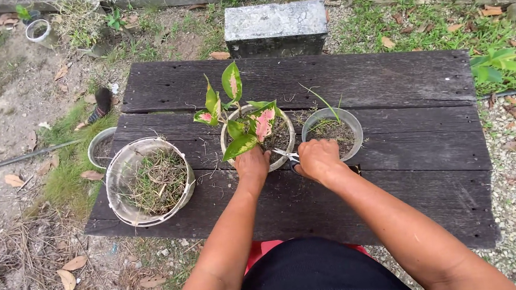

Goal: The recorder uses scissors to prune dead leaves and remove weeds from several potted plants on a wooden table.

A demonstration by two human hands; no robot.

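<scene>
A small plant with green and pink leaves (249,124) grows in a round pot (227,143) in the middle of a dark wooden plank table (391,88). My left hand (251,163) rests on the pot's near rim, under the leaves. My right hand (316,158) grips a pair of scissors (285,155) whose blades point left toward the plant's pot. Just beyond my right hand stands a second small pot (354,131) of soil with a thin green shoot.
A clear round basin (118,183) holding dry grass and roots sits at the table's left end, with a metal bowl (97,145) on the ground behind it. A concrete block (275,28) stands behind the table. Dirt, grass, gravel and dead leaves surround it.
</scene>
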